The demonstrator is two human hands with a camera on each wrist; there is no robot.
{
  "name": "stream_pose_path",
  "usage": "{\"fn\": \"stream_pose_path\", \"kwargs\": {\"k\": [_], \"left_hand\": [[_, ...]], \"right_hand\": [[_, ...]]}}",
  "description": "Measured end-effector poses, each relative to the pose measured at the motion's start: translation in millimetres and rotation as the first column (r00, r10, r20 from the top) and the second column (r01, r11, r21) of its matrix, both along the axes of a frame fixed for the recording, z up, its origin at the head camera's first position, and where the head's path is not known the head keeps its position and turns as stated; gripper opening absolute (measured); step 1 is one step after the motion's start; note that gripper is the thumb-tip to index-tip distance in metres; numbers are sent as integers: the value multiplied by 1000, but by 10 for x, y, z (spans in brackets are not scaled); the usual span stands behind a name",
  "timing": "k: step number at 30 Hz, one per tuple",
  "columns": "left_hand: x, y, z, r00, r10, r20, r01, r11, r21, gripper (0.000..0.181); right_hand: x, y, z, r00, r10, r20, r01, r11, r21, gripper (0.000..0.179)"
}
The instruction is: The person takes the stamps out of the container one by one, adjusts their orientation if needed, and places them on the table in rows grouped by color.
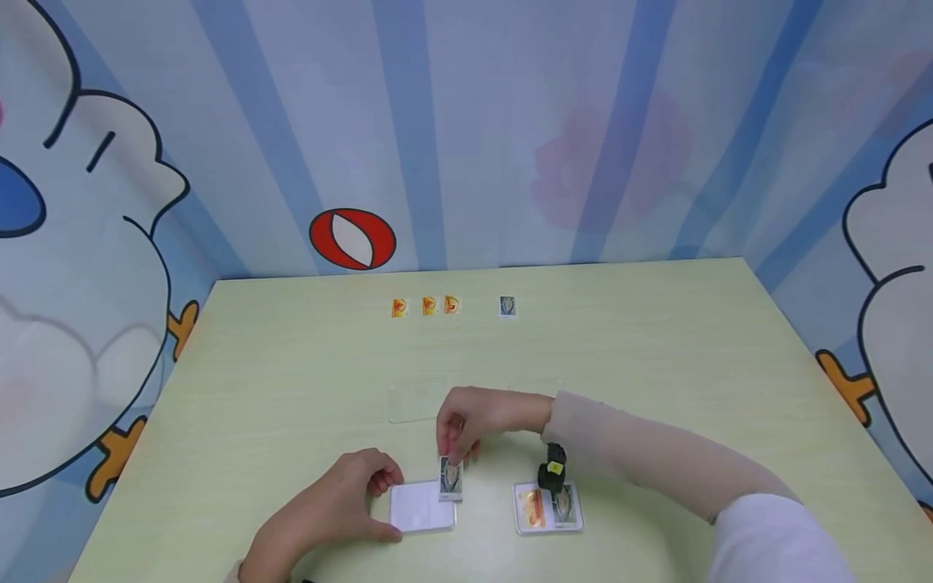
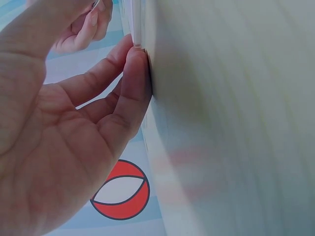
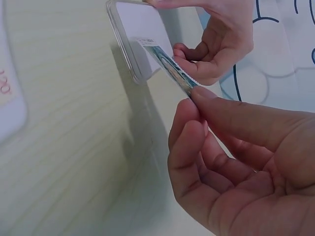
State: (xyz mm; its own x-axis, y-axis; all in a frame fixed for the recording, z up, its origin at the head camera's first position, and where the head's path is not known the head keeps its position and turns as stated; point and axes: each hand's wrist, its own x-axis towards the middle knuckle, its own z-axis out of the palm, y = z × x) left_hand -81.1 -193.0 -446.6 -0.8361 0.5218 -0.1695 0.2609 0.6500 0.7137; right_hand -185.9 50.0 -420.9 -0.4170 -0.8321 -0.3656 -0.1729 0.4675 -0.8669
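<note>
Between thumb and fingertips my right hand (image 1: 470, 417) pinches a grey-green postage stamp (image 1: 451, 482). The stamp's lower end hangs over the right side of a small flat clear plastic case (image 1: 415, 508) with a white face. In the right wrist view the stamp (image 3: 170, 66) tilts above the case (image 3: 135, 24), its perforated edge visible; whether its tip touches cannot be told. My left hand (image 1: 342, 494) holds the case at its left side, thumb at the near corner, fingers at the far one. Fingertips meet the case's edge (image 2: 138, 24) in the left wrist view.
Right of my hands lies a second clear case (image 1: 520, 512) with an orange stamp and a grey stamp inside. Three orange stamps (image 1: 429, 306) and one grey stamp (image 1: 508, 306) lie farther back. A transparent sheet or lid (image 1: 410, 409) lies behind the held stamp.
</note>
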Motion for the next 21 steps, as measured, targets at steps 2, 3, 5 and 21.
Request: {"fn": "stream_pose_path", "kwargs": {"k": [2, 3, 5, 21], "left_hand": [[0, 1, -1, 1000, 1, 4, -1, 1000, -3, 52], [0, 1, -2, 1000, 1, 5, -1, 1000, -4, 53], [-2, 2, -2, 1000, 3, 5, -3, 1000, -6, 53], [-20, -5, -24, 1000, -9, -15, 9, 1000, -19, 50]], "right_hand": [[-14, 13, -5, 1000, -7, 1, 7, 1000, 2, 7], [-20, 20, -5, 1000, -12, 2, 12, 1000, 4, 7], [-33, 32, -4, 1000, -22, 6, 22, 1000, 5, 7], [-118, 129, 27, 998, -59, 20, 59, 998, 18, 5]]}}
